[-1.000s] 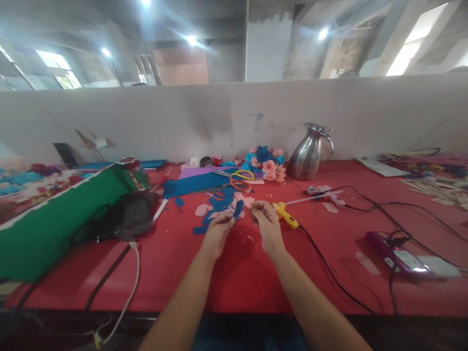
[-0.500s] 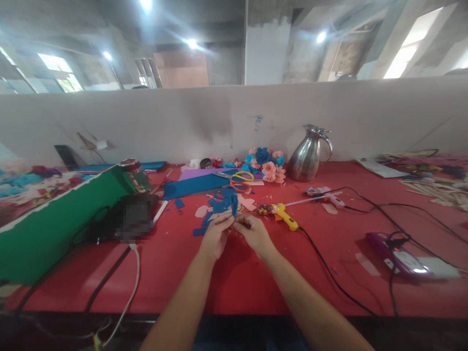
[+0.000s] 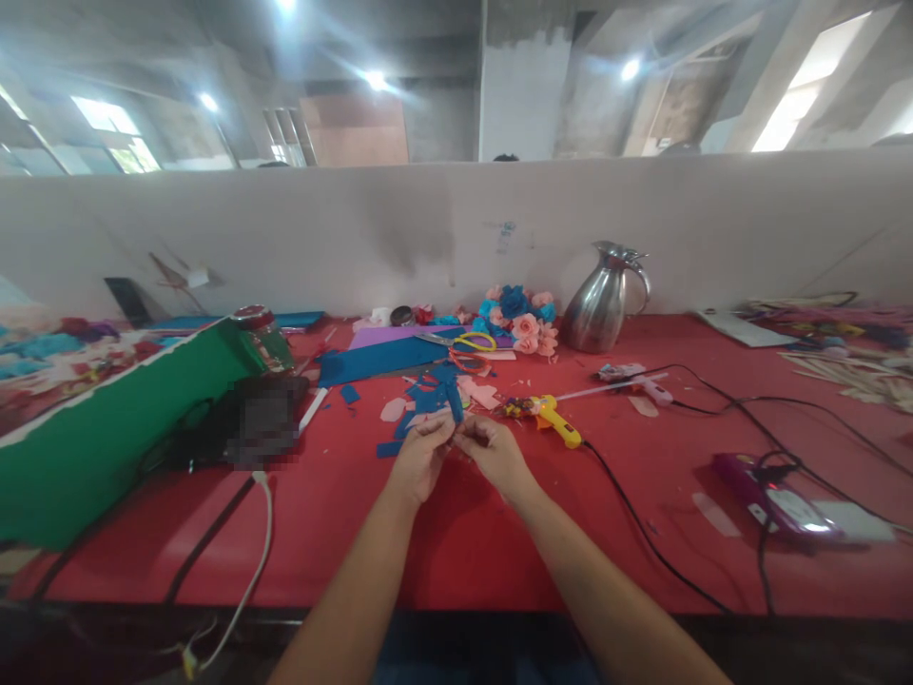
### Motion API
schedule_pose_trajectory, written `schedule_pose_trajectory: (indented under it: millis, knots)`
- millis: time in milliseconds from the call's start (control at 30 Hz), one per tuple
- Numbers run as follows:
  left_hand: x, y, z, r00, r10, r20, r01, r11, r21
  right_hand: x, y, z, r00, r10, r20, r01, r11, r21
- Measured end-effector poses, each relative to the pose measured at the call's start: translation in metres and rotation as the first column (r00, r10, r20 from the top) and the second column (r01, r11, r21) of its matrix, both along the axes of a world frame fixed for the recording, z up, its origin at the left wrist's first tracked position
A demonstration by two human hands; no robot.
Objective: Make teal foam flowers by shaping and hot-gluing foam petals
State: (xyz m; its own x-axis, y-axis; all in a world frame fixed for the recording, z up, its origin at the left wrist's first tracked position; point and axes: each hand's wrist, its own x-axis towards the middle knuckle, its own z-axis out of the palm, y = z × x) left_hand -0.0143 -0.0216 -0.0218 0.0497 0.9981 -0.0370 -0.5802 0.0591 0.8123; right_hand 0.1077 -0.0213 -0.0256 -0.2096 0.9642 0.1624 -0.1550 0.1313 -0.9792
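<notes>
Both of my hands meet over the red table (image 3: 463,533). My left hand (image 3: 420,457) and my right hand (image 3: 492,452) pinch a small blue foam piece (image 3: 455,404) between their fingertips, and it stands up above them. Just beyond lie blue and pink foam scraps (image 3: 428,400). A yellow glue gun (image 3: 556,420) rests on the table to the right of my right hand, close by.
A steel jug (image 3: 603,300) and foam flowers (image 3: 517,319) stand by the back wall. Scissors (image 3: 463,342) lie on blue and purple sheets. A green board (image 3: 106,428) leans at the left. Black cables (image 3: 713,400), a second glue gun (image 3: 634,376) and a purple device (image 3: 770,495) lie at the right.
My right hand left the glue gun area and moved left to join my left hand on the blue piece. The piece now stands more upright.
</notes>
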Motion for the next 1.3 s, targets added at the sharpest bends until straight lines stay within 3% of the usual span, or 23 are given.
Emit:
schedule_pose_trajectory:
  millis: [333,533,1300]
  knots:
    - [-0.001,0.000,0.000,0.999,-0.035,-0.040,0.035,0.999,0.013,-0.001,-0.003,0.000,0.997,-0.064,0.031,0.063,0.998,0.029]
    - [-0.001,-0.001,0.001,1.000,0.003,-0.031,-0.005,0.998,-0.060,0.004,-0.005,0.011,0.984,-0.153,-0.087,0.156,0.987,0.038]
    - [0.004,-0.002,-0.001,0.988,-0.082,-0.134,0.075,0.996,-0.051,0.007,-0.003,0.017,0.979,-0.167,-0.120,0.162,0.986,-0.046]
